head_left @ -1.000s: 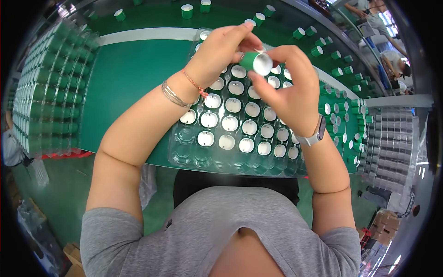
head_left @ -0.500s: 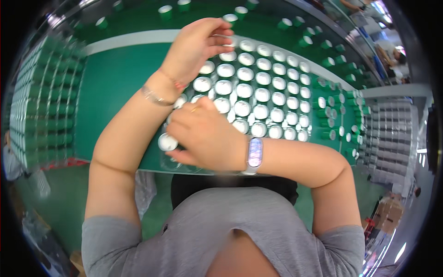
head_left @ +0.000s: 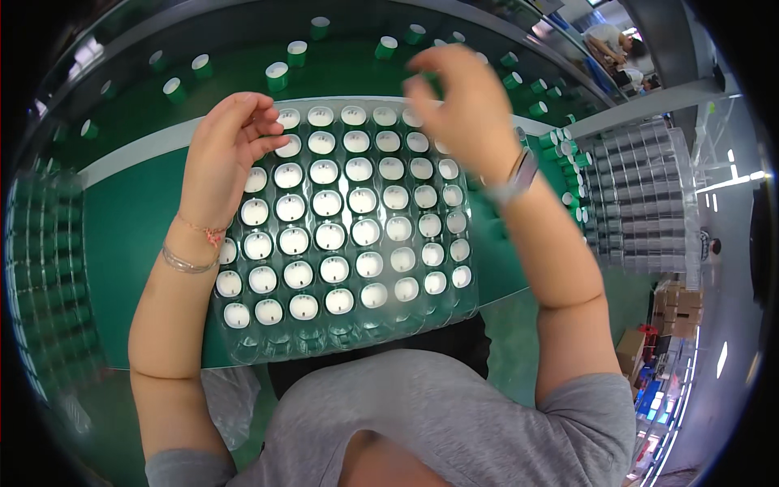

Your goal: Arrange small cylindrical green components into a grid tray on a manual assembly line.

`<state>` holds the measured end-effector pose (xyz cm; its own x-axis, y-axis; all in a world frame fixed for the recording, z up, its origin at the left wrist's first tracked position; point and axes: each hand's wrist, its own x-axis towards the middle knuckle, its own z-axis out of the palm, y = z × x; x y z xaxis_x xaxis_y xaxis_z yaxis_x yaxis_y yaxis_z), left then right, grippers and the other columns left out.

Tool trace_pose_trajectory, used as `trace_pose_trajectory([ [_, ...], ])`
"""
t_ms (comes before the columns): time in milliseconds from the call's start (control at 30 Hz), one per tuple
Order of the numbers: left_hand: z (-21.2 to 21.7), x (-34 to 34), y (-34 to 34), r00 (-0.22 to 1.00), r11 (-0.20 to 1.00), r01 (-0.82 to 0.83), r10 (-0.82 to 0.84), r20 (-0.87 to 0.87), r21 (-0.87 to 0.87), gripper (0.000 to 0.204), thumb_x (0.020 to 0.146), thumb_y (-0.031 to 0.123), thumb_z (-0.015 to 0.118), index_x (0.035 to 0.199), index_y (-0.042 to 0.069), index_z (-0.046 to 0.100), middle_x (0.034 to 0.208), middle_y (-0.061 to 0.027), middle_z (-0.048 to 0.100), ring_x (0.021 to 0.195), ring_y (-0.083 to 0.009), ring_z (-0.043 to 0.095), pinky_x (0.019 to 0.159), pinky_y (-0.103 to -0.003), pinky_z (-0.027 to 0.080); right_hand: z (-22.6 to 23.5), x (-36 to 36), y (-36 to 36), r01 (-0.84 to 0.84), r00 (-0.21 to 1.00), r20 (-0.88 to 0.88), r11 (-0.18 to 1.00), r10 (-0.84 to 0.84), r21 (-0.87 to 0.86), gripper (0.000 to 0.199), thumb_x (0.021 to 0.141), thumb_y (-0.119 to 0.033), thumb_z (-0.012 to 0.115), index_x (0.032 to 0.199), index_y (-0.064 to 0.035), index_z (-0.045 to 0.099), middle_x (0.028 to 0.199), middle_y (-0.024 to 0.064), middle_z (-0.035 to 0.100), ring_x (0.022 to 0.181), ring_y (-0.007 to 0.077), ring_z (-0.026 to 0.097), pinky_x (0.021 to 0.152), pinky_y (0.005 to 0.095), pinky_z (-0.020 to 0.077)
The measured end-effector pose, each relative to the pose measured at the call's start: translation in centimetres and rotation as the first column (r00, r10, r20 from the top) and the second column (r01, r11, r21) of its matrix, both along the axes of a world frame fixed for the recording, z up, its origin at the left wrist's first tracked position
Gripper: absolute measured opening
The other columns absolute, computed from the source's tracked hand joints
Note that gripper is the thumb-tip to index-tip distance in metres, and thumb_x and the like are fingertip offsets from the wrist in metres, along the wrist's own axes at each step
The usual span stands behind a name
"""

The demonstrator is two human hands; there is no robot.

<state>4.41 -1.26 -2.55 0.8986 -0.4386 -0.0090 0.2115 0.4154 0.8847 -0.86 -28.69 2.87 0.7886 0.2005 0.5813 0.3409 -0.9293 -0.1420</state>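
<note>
A clear plastic tray [head_left: 349, 325] lies on the green table in front of me, its pockets holding rows of small green containers with white tops [head_left: 326, 203]. No containers sit in the pockets along its near edge. My left hand [head_left: 227, 150] is at the tray's far left corner, fingers curved and slightly apart, fingertips beside the corner containers; whether they touch is unclear. Over the far right corner hovers my right hand [head_left: 471, 105], blurred, with a gap between thumb and forefinger and nothing visible in it. It covers some containers there.
Beyond the table's pale rim [head_left: 146, 152], loose green containers [head_left: 277, 77] stand on a dark green surface. Stacked clear trays rise at the left [head_left: 49, 268] and the right [head_left: 637, 199]. More loose containers [head_left: 572, 158] cluster right of the tray. Another person [head_left: 608, 40] is far right.
My right hand has moved from the tray's near left corner to above its far right corner. My left hand stays at the far side. The view has shifted, showing the whole tray.
</note>
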Motion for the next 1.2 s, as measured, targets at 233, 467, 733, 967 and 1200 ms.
trace_pose_trajectory([
  [233, 0.6, -0.4, -1.0, 1.000, 0.999, 0.009, -0.009, -0.005, 0.038, 0.022, 0.099, 0.020, 0.048, 0.095, 0.002, 0.059, 0.089, -0.0057, 0.061, 0.082, -0.0143, 0.060, 0.078, -0.031, 0.053, -5.4, 4.6, -17.5, 0.420, 0.639, -0.572, 0.857, -0.514, -0.300, 0.082, 0.085, -0.037, 0.065, 0.145, 0.0022, 0.026, 0.120, 0.0331, 0.056, 0.110, 0.0440, 0.059, 0.094, 0.0443, 0.0483],
  [467, 0.5, -0.3, -0.7, 1.000, 0.998, 0.002, -0.001, -0.011, 0.065, 0.022, 0.099, 0.021, 0.049, 0.095, 0.002, 0.059, 0.088, -0.0059, 0.061, 0.081, -0.0144, 0.060, 0.079, -0.032, 0.053, -7.5, 10.6, -19.2, 0.507, 0.672, -0.541, 0.847, -0.505, -0.161, 0.080, 0.086, -0.023, 0.058, 0.146, 0.0065, 0.016, 0.108, 0.0332, 0.063, 0.102, 0.0438, 0.063, 0.091, 0.0438, 0.0489],
  [733, 0.4, -0.3, -0.7, 0.999, 0.997, 0.034, -0.036, 0.029, 0.074, 0.021, 0.099, 0.020, 0.051, 0.097, 0.001, 0.060, 0.091, -0.0057, 0.062, 0.085, -0.0138, 0.061, 0.080, -0.031, 0.053, -6.8, 11.8, -16.7, 0.496, 0.749, -0.420, 0.854, -0.512, -0.157, 0.042, 0.088, -0.024, 0.057, 0.119, 0.0038, 0.050, 0.109, 0.0293, 0.063, 0.105, 0.0415, 0.062, 0.091, 0.0471, 0.0491],
  [967, 0.6, -2.4, -1.4, 0.947, 0.928, 0.054, -0.164, 0.275, 0.369, 0.033, 0.080, -0.003, 0.072, 0.111, -0.001, 0.061, 0.105, -0.0075, 0.062, 0.090, -0.0121, 0.063, 0.079, -0.023, 0.053, 0.4, -2.1, 0.1, 0.168, 0.750, -0.510, 0.625, 0.421, 0.763, 0.035, 0.096, -0.020, 0.059, 0.127, -0.0078, 0.047, 0.095, -0.0019, 0.057, 0.080, 0.0030, 0.052, 0.062, 0.0193, 0.0427],
  [1200, 2.3, -3.8, -2.8, 0.934, 0.937, 0.324, -0.339, 0.115, 0.128, 0.055, 0.075, -0.006, 0.076, 0.123, -0.003, 0.051, 0.110, -0.0122, 0.060, 0.093, -0.0159, 0.063, 0.082, -0.030, 0.058, -1.8, -6.2, 5.4, 0.032, 0.662, -0.384, 0.487, 0.643, 0.873, 0.042, 0.094, -0.006, 0.058, 0.133, -0.0025, 0.042, 0.111, 0.0055, 0.058, 0.102, 0.0115, 0.058, 0.084, 0.0266, 0.0480],
])
